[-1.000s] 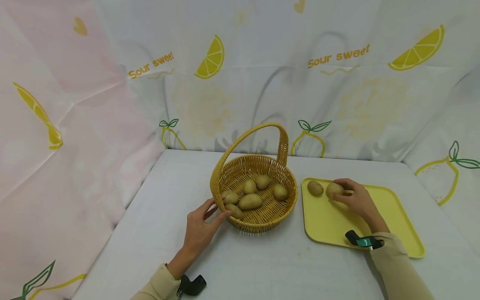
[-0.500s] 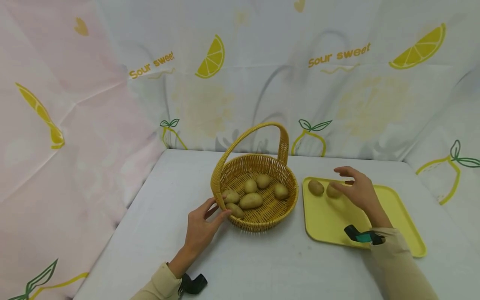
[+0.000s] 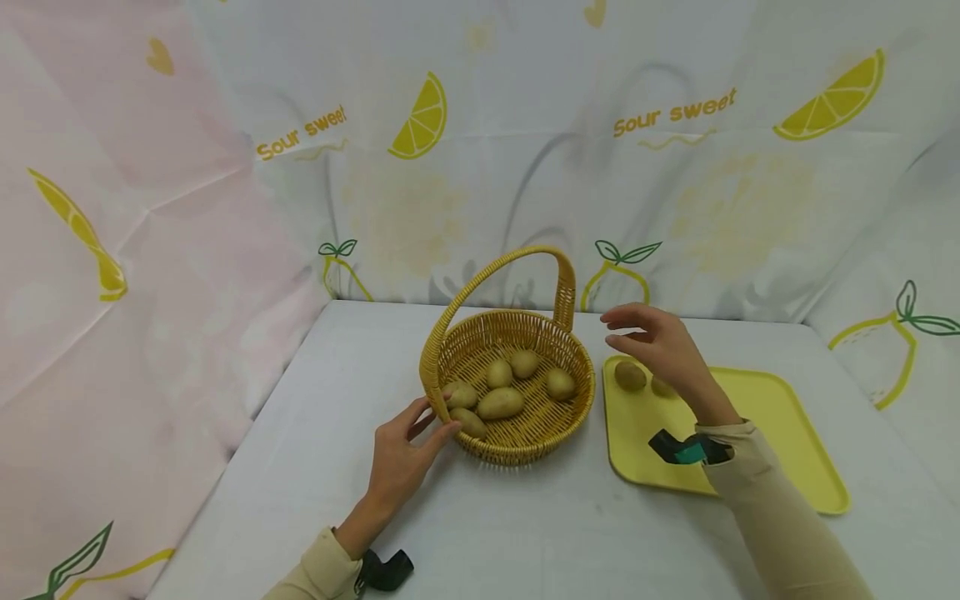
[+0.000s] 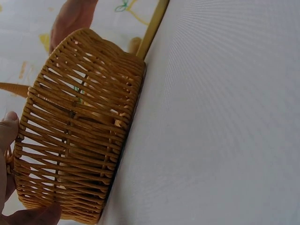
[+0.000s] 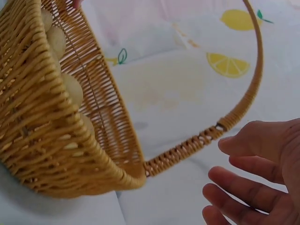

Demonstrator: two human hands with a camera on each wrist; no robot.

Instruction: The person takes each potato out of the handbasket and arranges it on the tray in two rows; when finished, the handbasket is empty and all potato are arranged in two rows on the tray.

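Note:
A round wicker basket (image 3: pixel 525 442) with a tall arched handle holds several potatoes (image 3: pixel 501 403). My left hand (image 3: pixel 401 454) grips its left rim at the foot of the handle; the fingers (image 4: pixel 8 131) also show against the weave in the left wrist view. My right hand (image 3: pixel 660 346) is raised over the back left of the yellow tray (image 3: pixel 750 442), fingers loosely bent and holding nothing. In the right wrist view its fingers (image 5: pixel 234 187) are spread beside the basket handle (image 5: pixel 187 150). Two potatoes lie on the tray: one (image 3: pixel 630 376) in plain sight, another (image 3: pixel 662 387) partly behind the right hand.
Basket and tray stand side by side on a white table (image 3: pixel 525 533), with a narrow gap between them. A printed cloth (image 3: pixel 480 167) with lemon pictures hangs behind the table and along its sides.
My right hand has let go of a potato on the tray, lifted, and moved left toward the basket handle. The left hand and the basket have stayed in place.

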